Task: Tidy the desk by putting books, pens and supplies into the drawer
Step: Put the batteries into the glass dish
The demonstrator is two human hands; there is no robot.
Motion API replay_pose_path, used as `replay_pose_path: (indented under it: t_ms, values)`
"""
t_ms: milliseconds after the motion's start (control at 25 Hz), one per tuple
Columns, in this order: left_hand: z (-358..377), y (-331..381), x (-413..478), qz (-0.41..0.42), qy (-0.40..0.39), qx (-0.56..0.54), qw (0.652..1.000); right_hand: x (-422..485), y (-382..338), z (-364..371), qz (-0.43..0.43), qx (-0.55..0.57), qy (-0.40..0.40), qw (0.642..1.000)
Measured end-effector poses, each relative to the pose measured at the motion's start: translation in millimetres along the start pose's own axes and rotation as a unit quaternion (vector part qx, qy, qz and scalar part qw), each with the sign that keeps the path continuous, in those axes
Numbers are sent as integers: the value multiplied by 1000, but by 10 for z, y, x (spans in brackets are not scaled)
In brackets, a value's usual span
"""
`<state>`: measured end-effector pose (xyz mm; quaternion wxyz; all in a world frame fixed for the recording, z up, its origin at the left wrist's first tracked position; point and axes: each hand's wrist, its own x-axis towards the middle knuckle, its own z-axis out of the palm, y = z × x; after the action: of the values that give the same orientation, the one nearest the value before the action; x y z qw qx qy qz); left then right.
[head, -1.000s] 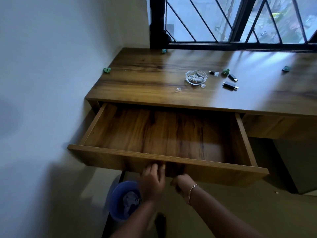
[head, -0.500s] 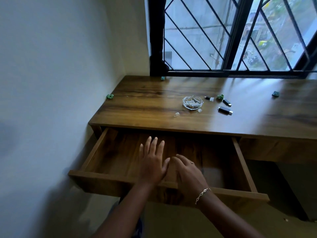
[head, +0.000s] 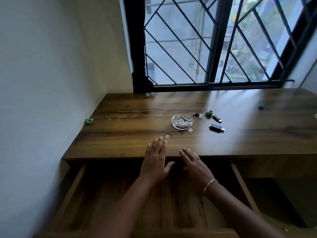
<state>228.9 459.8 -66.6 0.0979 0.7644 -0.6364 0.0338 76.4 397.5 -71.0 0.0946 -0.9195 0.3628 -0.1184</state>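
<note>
The wooden drawer (head: 106, 194) stands pulled out below the desk top (head: 130, 121), and nothing lies in the part I can see. Both my hands reach over it towards the desk's front edge with straight fingers and hold nothing. My left hand (head: 155, 160) has its fingertips just short of a small clear cap (head: 166, 137). My right hand (head: 193, 163), with a ring and a bracelet, hovers beside it. Farther back sit a glass dish (head: 182, 124) of small white pieces, two black USB sticks (head: 216, 128) (head: 217, 118) and a small black-and-clear piece (head: 198, 115).
Crumpled green scraps lie on the desk: by the left wall (head: 89, 120), below the window (head: 147, 95), near the sticks (head: 209, 113) and at far right (head: 261, 105). A barred window (head: 214, 48) backs the desk. A white wall (head: 51, 83) closes the left side.
My hands left the drawer's front rim and moved forward over the open drawer to the desk's front edge. My view rose and moved closer to the desk.
</note>
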Motion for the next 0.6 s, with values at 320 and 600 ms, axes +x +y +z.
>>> replay_pose_path:
  t_ms: [320,600]
  values:
    - [62,-22,707,12,-65,-64,996,725,413,-254,43,1,-39,998]
    - [124,-95,1368,-38,-88,-129,987,1685,873,-308,18,-16,-89,996]
